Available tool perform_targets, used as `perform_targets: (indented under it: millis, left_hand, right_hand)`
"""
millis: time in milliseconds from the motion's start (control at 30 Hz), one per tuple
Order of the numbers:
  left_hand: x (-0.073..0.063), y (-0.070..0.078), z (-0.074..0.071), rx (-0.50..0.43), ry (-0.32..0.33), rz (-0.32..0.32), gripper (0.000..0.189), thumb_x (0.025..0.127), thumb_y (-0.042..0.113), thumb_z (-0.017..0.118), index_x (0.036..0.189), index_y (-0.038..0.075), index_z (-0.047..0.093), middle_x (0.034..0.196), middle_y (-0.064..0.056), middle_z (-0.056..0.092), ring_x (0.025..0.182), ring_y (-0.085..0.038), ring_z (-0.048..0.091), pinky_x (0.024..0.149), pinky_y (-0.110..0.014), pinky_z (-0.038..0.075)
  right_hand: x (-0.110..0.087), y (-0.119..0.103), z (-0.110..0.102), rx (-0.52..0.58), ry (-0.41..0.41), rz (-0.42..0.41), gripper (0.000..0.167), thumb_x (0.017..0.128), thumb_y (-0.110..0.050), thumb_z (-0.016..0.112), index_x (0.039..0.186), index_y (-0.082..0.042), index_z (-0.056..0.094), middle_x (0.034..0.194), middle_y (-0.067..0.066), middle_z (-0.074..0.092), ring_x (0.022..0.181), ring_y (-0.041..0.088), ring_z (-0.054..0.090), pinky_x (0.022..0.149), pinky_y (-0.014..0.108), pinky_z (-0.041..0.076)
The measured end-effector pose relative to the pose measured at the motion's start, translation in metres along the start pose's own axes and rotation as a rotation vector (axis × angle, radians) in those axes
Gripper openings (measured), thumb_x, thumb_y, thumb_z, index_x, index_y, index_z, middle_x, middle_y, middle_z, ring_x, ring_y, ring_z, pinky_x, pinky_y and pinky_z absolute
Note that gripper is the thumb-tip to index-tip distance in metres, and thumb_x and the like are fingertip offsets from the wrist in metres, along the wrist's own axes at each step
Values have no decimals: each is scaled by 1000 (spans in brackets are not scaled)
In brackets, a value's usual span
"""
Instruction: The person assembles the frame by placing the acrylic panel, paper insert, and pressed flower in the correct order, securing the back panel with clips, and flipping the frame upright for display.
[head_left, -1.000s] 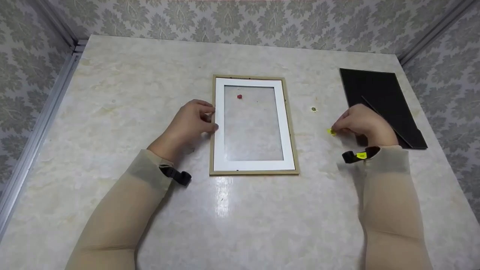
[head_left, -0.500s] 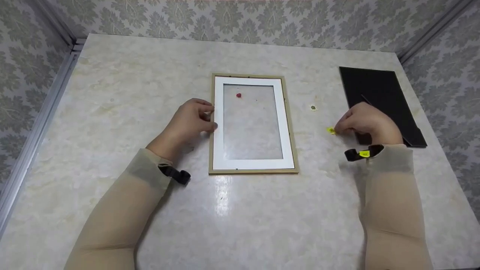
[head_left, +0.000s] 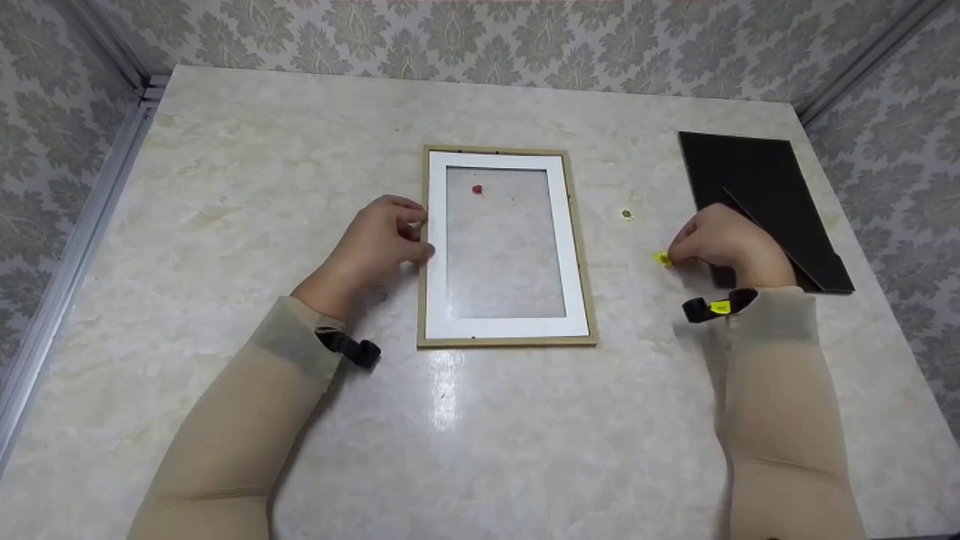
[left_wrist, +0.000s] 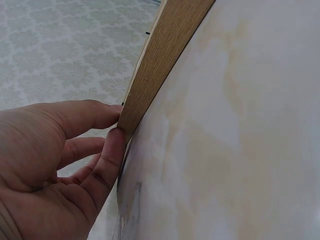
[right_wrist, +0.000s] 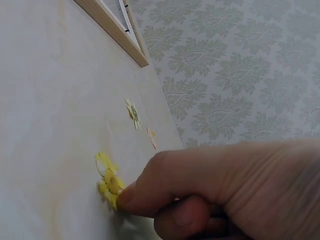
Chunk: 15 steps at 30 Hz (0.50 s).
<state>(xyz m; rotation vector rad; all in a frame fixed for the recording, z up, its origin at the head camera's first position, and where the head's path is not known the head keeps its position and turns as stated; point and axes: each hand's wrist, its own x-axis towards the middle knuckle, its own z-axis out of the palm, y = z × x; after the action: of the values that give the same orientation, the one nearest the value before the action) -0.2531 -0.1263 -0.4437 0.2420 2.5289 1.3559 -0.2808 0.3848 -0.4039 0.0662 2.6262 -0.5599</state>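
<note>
A tan wooden picture frame [head_left: 506, 343] with a white mat lies on the table. My left hand [head_left: 375, 236] holds its left edge; in the left wrist view, the thumb is on the upper rim and a fingertip against the wooden side [left_wrist: 150, 75]. To the right of the frame, my right hand [head_left: 724, 240] pinches a small yellow dried flower [right_wrist: 108, 179] by its petals between thumb and index finger, close over the tabletop. The other right fingers are curled under. A small red dried flower [head_left: 477, 190] shows inside the mat opening.
A small white flower with a green centre [head_left: 626, 214] lies between the frame and my right hand. Beyond it in the right wrist view is a pale orange one [right_wrist: 152, 137]. A black backing board [head_left: 750, 165] with a stand leg lies at the right, partly behind my right hand.
My right hand, with the yellow flower, shifts slightly right and then back left. My left hand stays at the frame's edge, and the frame keeps its place.
</note>
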Motion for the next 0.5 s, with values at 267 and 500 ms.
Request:
perform_targets:
  millis: [267, 500]
  left_hand:
    - [0, 1, 0, -12, -5, -13, 61, 96, 8, 82, 154, -4, 66, 165, -16, 54, 130, -28, 67, 98, -30, 55]
    - [-1, 4, 0, -23, -9, -28, 61, 97, 7, 81, 155, -4, 65, 165, -15, 53, 130, -26, 66, 96, -26, 54]
  right_hand:
    - [2, 4, 0, 2, -7, -22, 32, 94, -28, 87, 113, -3, 87, 102, 3, 79, 90, 24, 64, 76, 34, 52]
    - [-3, 8, -5, 33, -27, -32, 30, 94, -26, 87, 115, -5, 88, 106, -2, 80, 92, 21, 60, 77, 35, 50]
